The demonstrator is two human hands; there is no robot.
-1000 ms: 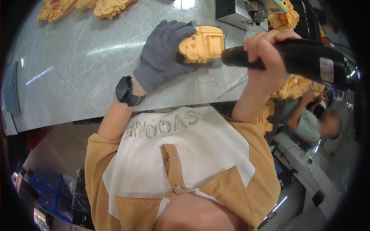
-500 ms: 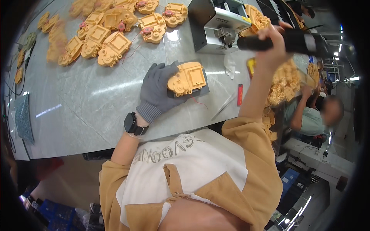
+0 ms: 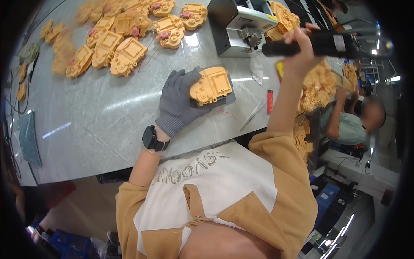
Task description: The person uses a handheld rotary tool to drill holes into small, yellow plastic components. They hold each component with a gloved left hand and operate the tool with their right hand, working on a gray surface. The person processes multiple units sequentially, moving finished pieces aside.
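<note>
My left hand, in a grey glove, lies over the left edge of an orange plastic housing. Its fingers press against the housing, which rests on a dark flat block. A thin red wire trails from beneath the housing. My bare right hand is raised at the right, wrapped around a long black cylindrical tool with a pale label. The tool is held roughly level above the table; its far right end is blurred, and its exact kind I cannot make out.
Several orange housings, some with red parts, lie at the back left. A metal-fronted machine stands at the back. A red strip, tweezers-like thin tool and white tissue lie nearby. At right, orange parts and a co-worker.
The view has shifted slightly. My right hand still holds the black tool up, now nearly level. My left hand stays on the housing.
</note>
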